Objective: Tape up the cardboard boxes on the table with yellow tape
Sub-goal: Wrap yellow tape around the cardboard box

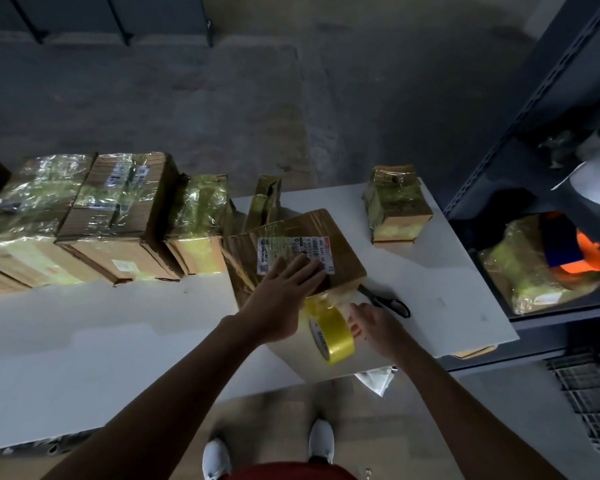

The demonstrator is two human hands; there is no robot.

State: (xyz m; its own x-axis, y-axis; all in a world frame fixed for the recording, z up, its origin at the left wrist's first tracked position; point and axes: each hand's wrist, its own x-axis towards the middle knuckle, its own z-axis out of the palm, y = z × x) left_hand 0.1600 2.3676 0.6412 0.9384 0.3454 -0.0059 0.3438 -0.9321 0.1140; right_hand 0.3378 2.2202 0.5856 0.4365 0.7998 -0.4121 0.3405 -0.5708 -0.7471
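A cardboard box (329, 233) with a white shipping label lies tilted in the middle of the white table (118, 334). My left hand (284, 289) lies flat on its top, fingers straight, pressing near the label. A roll of yellow tape (331, 332) stands on edge right below the box, a strip running up to the box's near edge. My right hand (371, 323) holds the roll from its right side, fingers curled at its core.
Black scissors (388, 301) lie right of the box. Several taped boxes (111, 216) line the table's far left, and a small taped box (395, 206) stands at the far right. A metal shelf (551, 202) with a parcel stands to the right.
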